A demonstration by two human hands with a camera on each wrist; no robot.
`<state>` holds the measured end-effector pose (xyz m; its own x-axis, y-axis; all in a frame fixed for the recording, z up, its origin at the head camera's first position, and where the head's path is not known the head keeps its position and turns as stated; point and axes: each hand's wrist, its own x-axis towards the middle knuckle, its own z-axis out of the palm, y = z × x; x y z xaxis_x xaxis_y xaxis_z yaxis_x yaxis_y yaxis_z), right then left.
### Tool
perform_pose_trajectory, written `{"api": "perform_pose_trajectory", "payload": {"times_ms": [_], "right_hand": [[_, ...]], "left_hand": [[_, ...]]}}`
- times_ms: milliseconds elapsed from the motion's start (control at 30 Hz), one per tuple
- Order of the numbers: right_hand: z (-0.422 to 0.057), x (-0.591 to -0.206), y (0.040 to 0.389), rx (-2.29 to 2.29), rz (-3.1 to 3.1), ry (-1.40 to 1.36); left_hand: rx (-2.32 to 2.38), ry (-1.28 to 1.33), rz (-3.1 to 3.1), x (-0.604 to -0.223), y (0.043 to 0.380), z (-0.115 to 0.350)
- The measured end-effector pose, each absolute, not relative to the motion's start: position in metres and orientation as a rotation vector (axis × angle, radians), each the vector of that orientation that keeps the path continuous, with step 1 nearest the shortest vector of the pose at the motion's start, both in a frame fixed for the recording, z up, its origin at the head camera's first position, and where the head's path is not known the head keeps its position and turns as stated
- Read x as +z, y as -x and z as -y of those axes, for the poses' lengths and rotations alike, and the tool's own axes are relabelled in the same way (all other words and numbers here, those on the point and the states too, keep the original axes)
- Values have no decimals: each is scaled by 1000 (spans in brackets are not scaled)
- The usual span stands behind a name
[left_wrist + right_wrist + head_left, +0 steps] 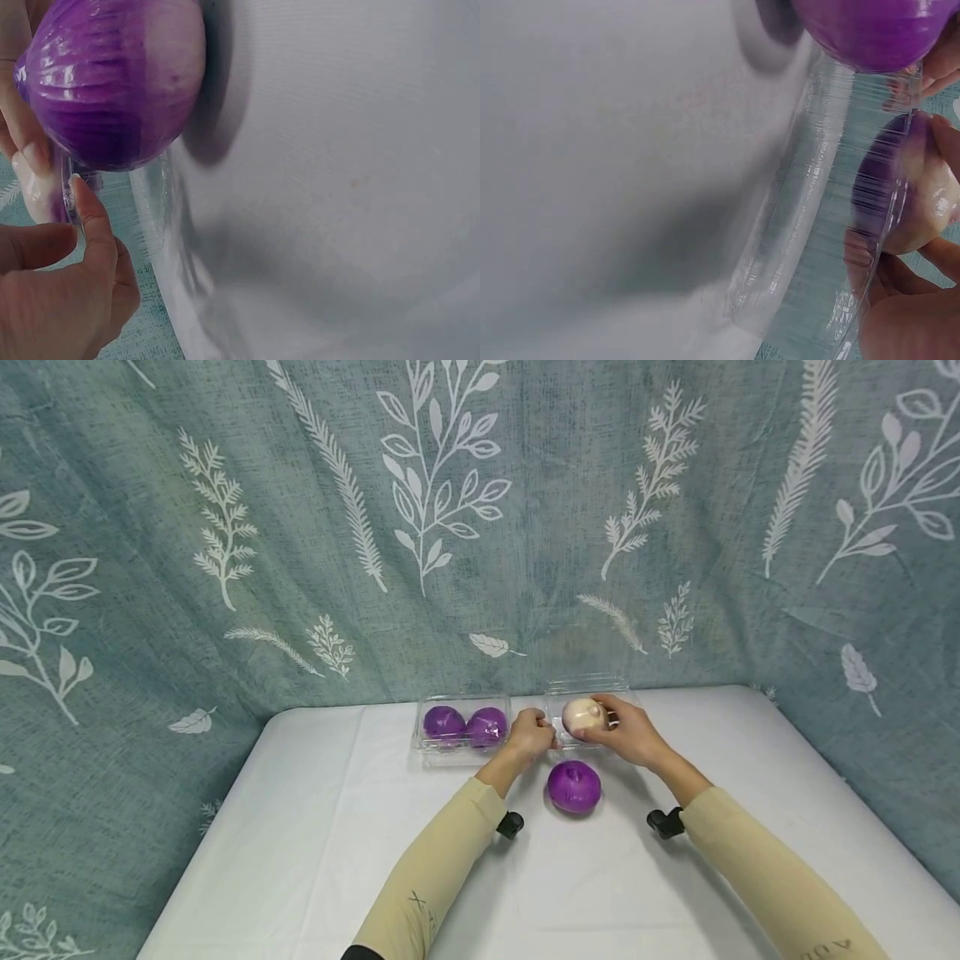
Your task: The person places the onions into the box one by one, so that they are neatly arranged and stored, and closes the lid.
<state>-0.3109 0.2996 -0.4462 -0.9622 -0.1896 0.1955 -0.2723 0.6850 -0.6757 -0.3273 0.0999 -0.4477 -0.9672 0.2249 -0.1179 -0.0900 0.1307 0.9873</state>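
My right hand (633, 731) grips an onion (583, 717) with its pale end turned up. The onion is at the clear plastic box (810, 195) on the right; through the wall its purple side shows in the right wrist view. At that box's left edge, my left hand (531, 733) pinches the rim between thumb and index finger. A second onion (573, 787), purple all over its top, lies on the table in front of the box, between my forearms. It looms large in the left wrist view.
Left of my left hand stands another clear box (422, 747) with two purple onions (444, 723) in it. Both boxes are near the far edge of the white-covered table (300, 827). A green leaf-patterned curtain (540, 527) hangs right behind.
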Motion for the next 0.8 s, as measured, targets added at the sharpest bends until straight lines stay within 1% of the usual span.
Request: {"api": "perform_pose_trajectory", "payload": {"times_ms": [800], "right_hand": [[-284,-452,334,994,2881,-363]], "left_hand": [[1924,-161,-2166,-448,325,-99]]}}
